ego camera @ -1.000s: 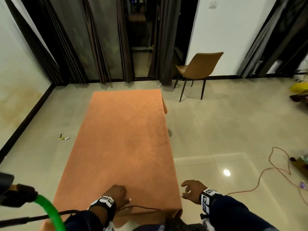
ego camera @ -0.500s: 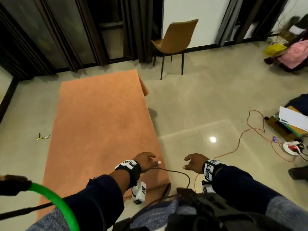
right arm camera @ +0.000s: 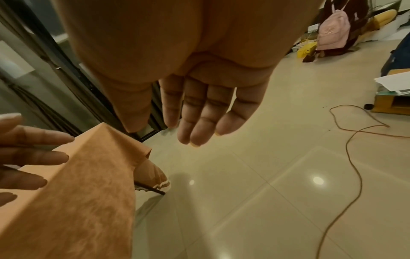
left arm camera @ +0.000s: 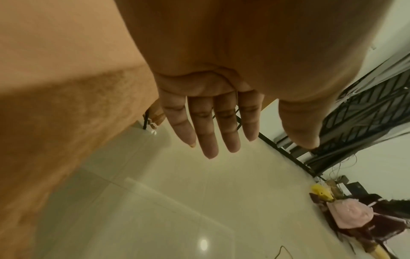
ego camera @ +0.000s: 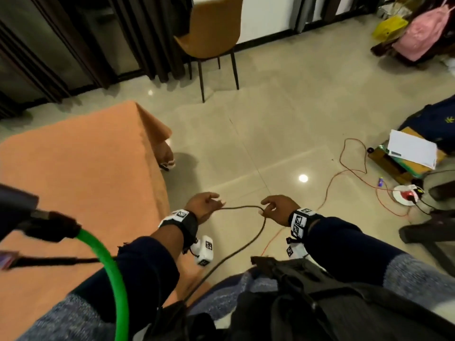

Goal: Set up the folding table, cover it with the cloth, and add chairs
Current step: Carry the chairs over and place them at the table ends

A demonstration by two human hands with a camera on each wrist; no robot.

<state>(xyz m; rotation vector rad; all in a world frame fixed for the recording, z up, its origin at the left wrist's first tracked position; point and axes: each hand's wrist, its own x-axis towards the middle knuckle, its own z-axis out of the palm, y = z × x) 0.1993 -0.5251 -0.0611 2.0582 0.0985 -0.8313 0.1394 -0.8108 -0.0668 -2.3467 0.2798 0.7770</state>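
Cloth (ego camera: 81,168) covers table; chair (ego camera: 211,28) stands beyond; left hand (ego camera: 204,205) and right hand (ego camera: 278,207) empty, fingers loosely extended.

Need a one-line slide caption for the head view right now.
Both hands, left and right, empty over the floor beside the cloth-covered table; chair waits by the wall.

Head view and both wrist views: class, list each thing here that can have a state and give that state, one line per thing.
folding table: set up, standing on the floor.
orange cloth: spread over the table, its edge hanging down the side.
brown chair: upright by the curtains, apart from the table.
left hand: open, fingers straight, holding nothing.
right hand: open, fingers relaxed, holding nothing.
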